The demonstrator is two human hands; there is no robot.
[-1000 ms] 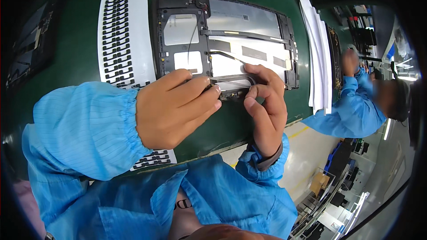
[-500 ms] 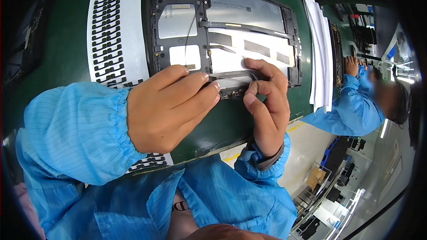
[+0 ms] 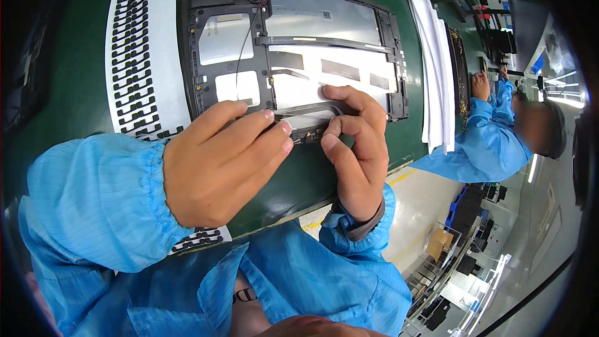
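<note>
A flat device housing (image 3: 295,40) with a black plastic frame and silver metal plates lies on the green table. A thin cable (image 3: 246,43) runs across its left part. Along its near edge a thin black strip (image 3: 312,110) stretches between my hands and curves at its right end. My left hand (image 3: 218,162) is palm down over the near left corner, fingers close together, fingertips at the strip's left end; its thumb is hidden. My right hand (image 3: 360,143) is at the right end, thumb and index finger pinched together there, another finger reaching over the plate.
Left of the housing lies a white sheet (image 3: 165,43) with rows of black pieces. To the right stand stacked white sheets (image 3: 430,68) and a pile of dark frames (image 3: 460,68). A co-worker in blue (image 3: 480,150) sits farther right. The table edge (image 3: 293,215) runs close to me.
The whole view has shifted, so table, housing and hands appear slightly farther left. Both hands keep nearly the same pose on the housing. The co-worker's hands have moved a little.
</note>
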